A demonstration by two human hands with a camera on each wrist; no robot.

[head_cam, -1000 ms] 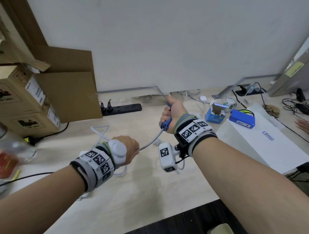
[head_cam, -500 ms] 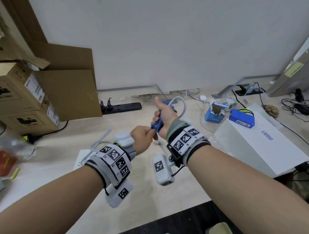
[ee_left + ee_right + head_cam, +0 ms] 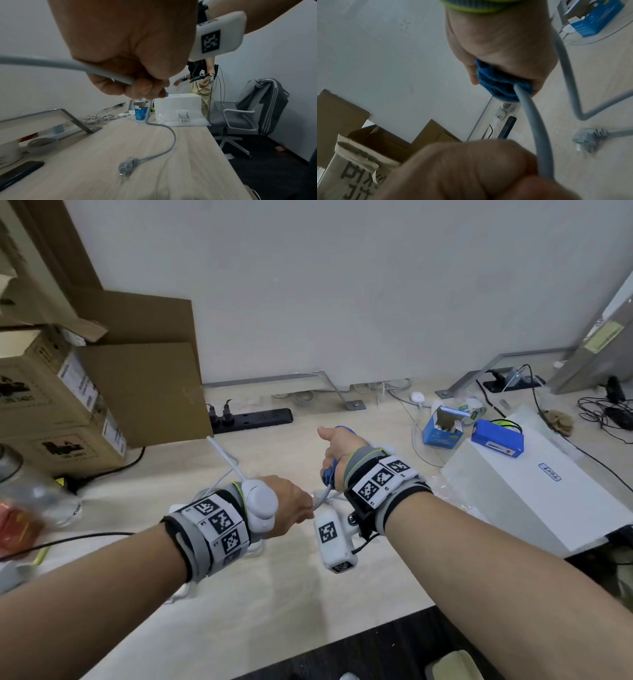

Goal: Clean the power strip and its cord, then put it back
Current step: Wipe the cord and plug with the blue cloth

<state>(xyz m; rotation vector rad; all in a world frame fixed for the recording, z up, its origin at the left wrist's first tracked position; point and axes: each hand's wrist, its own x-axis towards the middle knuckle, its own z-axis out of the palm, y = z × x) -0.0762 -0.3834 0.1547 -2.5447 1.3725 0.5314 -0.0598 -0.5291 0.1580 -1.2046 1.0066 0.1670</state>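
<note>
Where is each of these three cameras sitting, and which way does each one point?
Head: worn on the head, looking down at the desk; both forearms, left hand and right hand show.
Left wrist: looks along the left hand, which grips the cord; the plug lies below.
Right wrist: looks along the right hand, which holds a blue cloth around the cord.
Both wrist views share cord and plug.
</note>
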